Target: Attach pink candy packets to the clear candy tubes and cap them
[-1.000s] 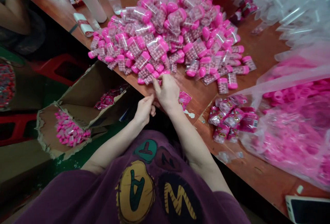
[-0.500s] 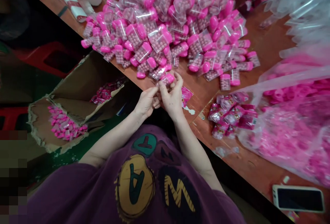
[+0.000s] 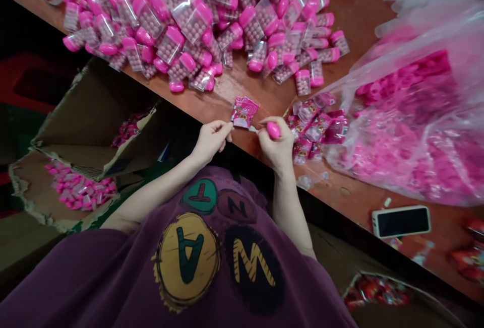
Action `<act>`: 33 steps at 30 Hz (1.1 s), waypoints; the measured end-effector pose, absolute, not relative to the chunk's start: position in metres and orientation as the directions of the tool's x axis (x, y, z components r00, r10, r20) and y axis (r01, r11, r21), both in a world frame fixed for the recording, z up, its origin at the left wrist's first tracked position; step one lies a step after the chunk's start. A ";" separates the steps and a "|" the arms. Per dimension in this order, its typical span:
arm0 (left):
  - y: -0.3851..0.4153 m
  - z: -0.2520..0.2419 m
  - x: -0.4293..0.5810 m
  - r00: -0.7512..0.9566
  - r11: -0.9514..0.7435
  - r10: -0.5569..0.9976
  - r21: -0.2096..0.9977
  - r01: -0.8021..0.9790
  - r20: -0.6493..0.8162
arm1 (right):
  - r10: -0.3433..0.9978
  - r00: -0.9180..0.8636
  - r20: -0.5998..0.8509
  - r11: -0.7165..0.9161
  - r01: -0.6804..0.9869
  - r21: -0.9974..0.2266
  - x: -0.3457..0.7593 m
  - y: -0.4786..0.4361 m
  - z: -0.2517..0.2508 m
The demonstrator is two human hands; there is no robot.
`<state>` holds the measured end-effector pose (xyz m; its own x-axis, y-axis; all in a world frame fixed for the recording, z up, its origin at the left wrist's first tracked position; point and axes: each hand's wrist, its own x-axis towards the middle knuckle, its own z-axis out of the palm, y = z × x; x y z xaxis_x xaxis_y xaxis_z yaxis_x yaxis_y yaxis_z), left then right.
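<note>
My right hand (image 3: 277,142) is closed around a small pink-capped candy bottle (image 3: 273,130) at the table's near edge. My left hand (image 3: 212,137) is pinched at the corner of a pink printed sticker sheet (image 3: 245,112) lying on the wooden table (image 3: 355,20). A big heap of clear candy bottles with pink caps (image 3: 200,20) covers the table behind my hands. Right of my right hand lies a small pile of labelled bottles (image 3: 315,127).
A large clear bag of pink caps (image 3: 408,121) fills the right side. A phone (image 3: 401,221) lies near the table's front edge. A torn cardboard box (image 3: 86,131) with pink packs stands on the floor to the left. Another box with red items (image 3: 378,292) sits lower right.
My hands have come back from the heap to the table's edge. My right hand now holds a bottle, and my left has gone to the sticker sheet. The view has shifted right.
</note>
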<state>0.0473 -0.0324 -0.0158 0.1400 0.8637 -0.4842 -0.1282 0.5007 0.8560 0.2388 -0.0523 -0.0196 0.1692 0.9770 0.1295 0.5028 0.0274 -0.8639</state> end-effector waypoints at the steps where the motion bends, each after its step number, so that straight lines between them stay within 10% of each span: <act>1: -0.032 -0.016 0.049 0.135 0.509 0.860 0.849 -0.141 -0.493 | 0.988 0.080 0.130 0.054 0.612 -0.789 0.236 -0.053 -0.021; 10: -0.036 -0.015 0.047 0.121 0.577 0.816 0.792 -0.199 -0.565 | 0.988 -0.147 0.035 0.151 0.963 -0.224 0.208 -0.049 -0.037; 17: -0.024 -0.010 0.055 0.206 0.676 0.735 0.720 -0.155 -0.646 | 0.930 -0.187 0.316 0.271 0.931 -0.244 0.219 -0.050 -0.060; 33: -0.005 -0.014 0.068 0.165 0.727 0.686 0.674 -0.131 -0.708 | 0.958 -0.138 0.251 0.227 0.900 -0.372 0.232 -0.072 -0.041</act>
